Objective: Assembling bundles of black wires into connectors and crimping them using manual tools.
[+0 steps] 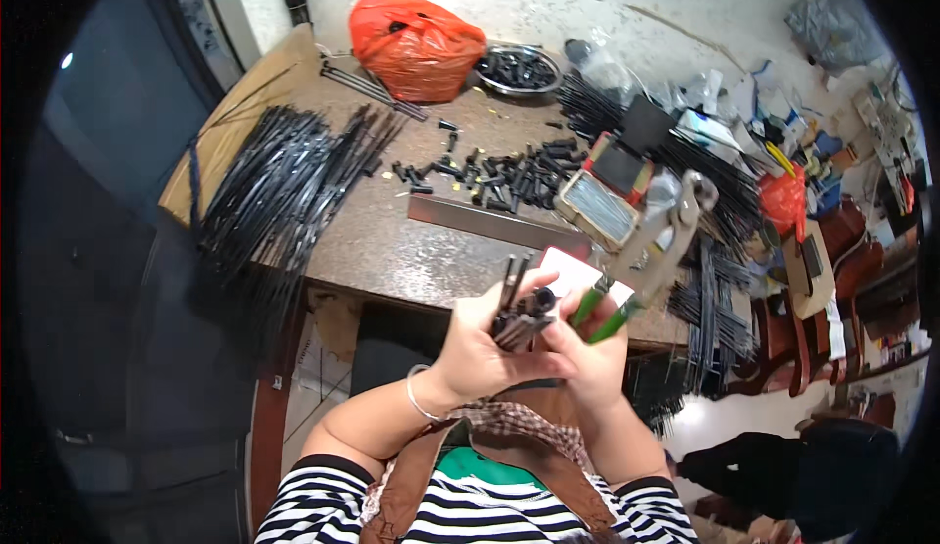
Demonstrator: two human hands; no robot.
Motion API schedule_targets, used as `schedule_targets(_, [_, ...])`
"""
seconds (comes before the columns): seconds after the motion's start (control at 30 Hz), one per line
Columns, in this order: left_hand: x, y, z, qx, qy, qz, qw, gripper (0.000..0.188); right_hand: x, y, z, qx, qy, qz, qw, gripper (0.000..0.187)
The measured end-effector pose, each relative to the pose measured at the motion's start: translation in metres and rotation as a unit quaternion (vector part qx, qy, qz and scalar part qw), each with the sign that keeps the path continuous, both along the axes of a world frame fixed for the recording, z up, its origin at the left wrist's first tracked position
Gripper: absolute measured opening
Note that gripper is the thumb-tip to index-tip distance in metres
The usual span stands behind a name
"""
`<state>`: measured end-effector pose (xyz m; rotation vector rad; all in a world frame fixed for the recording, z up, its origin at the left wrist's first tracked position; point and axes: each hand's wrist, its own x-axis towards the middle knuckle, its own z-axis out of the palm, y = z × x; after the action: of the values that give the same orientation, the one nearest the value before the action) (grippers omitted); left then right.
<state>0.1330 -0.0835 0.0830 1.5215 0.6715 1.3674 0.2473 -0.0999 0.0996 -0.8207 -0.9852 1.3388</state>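
My left hand (472, 348) is closed round a small bundle of thin black rods (509, 294), their ends pointing up and away from me. A short black tube with a round open end (543, 298) sits at the top of this bundle, between my two hands. My right hand (597, 363) is wrapped about pliers (651, 255) with green grips and pale metal jaws that point to the upper right. Its thumb reaches over to the bundle beside the left fingers. Behind the hands, a small white and red box (571, 268) is partly covered at the table's front edge.
A long metal bar (490, 223) lies before scattered black plastic tubes (534, 174). Long black rods (269, 177) overhang the table's left edge. At the back stand a red plastic bag (416, 49) and a metal bowl (519, 89). An open box of thin pins (599, 206) lies right.
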Motion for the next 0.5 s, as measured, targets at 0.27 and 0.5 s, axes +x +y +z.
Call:
schedule_targets(0.27, [-0.005,-0.015,0.005,-0.042,-0.057,-0.016,0.997,0.061,-0.014,-0.011,-0.001,0.075,0.058,0.009,0.995,0.019])
schedule_targets(0.5, [-0.007,-0.011,0.005,0.012,-0.021,0.030,0.999,0.068,-0.020,-0.011,-0.001,0.116,0.039,-0.012,0.992,0.019])
